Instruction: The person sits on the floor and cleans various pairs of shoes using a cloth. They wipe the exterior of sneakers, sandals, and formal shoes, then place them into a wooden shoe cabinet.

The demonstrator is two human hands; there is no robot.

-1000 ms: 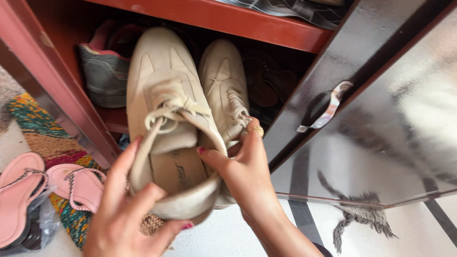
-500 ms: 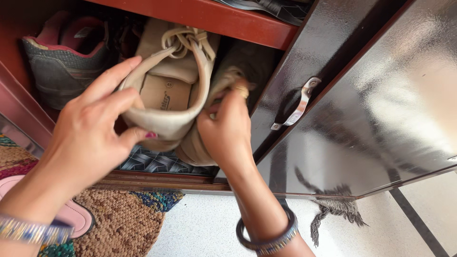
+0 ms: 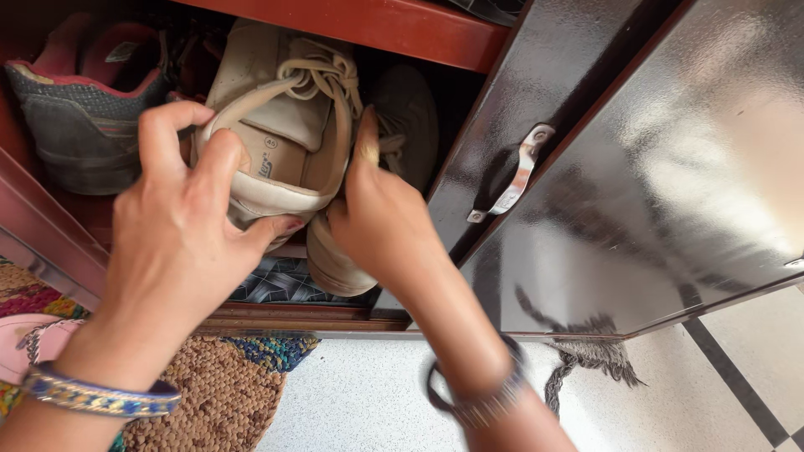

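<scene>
My left hand grips the heel of a beige lace-up sneaker that lies in the lower compartment of a red-brown shoe cabinet. My right hand presses on the second beige sneaker, beside the first and partly hidden behind my fingers. Both wrists wear bangles. The sneakers' toes point into the cabinet.
A grey and pink sports shoe sits at the left of the same shelf. The dark glossy cabinet door with a metal handle stands open on the right. A woven multicoloured mat and a pink sandal lie on the floor.
Both hands have carried the two beige sneakers from in front of the cabinet into the lower shelf. The view has shifted closer and downward.
</scene>
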